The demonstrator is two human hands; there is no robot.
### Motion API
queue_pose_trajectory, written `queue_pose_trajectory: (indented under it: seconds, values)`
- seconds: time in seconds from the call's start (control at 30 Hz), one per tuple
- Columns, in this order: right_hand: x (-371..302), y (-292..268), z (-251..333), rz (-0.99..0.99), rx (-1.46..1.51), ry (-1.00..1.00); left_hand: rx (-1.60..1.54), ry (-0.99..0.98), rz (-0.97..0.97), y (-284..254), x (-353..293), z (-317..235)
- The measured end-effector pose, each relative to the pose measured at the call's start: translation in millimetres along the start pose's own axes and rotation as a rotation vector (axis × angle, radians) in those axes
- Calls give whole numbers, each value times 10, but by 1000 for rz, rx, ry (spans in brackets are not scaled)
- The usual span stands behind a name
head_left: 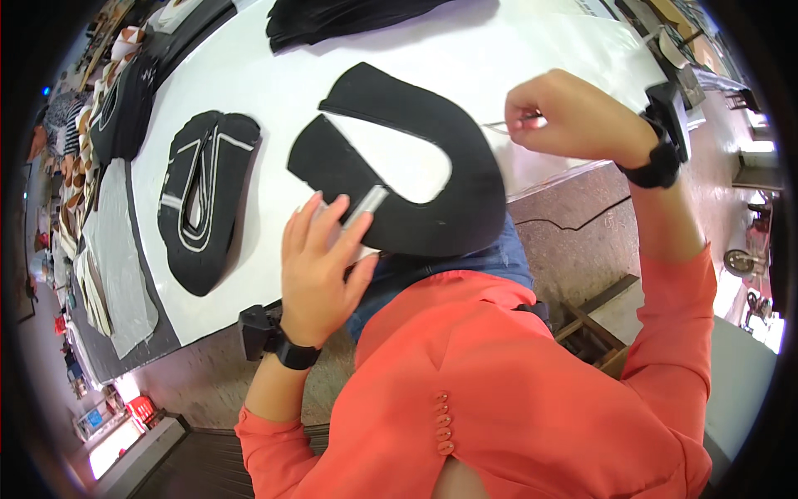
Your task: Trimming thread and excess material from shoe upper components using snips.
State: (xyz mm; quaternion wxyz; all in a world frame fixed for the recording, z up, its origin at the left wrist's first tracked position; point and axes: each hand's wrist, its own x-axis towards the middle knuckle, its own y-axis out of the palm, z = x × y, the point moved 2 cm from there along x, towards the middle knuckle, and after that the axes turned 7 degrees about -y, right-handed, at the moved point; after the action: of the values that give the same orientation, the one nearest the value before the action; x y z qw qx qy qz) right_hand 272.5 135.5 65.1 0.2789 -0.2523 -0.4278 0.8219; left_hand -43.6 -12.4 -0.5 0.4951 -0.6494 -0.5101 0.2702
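A black U-shaped piece [465, 162], perhaps shoe-upper material, lies on the white tabletop at its near edge. My left hand [320, 266] has its fingers spread, with the tips at the piece's lower left edge. Beside those fingertips a short whitish strip [366, 205] lies across the black surface. To the right of the piece, my right hand [557, 116] is raised a little with its fingers curled closed. Something thin sticks out from them toward the piece; what it is I cannot make out.
Another black piece [208, 200] with white lines lies on the left of the white table [274, 241]. Black material [349, 21] is piled at the far edge. A grey sheet [120, 258] hangs at the far left. A dark cord [573, 226] runs below the table on the right.
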Motion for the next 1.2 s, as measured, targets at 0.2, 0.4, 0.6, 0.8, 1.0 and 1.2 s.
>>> queue_pose_trajectory:
  seconds: [0.2, 0.4, 0.6, 0.8, 1.0, 1.2]
  values:
    - [803, 71, 333, -41, 15, -221, -149, 27, -17, 183, 63, -203]
    - [1266, 430, 994, -321, 218, -556, -102, 54, -22, 282, 140, -396]
    - [1259, 476, 1407, -90, 658, -456, -232, -4, 0, 244, 157, -363]
    - [1144, 539, 727, 142, 620, -108, -322, -235, -378, 174, 99, -151]
    - [1014, 489, 747, 227, 688, -60, -138, -279, -566, 60, 288, -69]
    - [1000, 496, 710, 157, 548, -215, -229, -256, -385, 54, 247, -72]
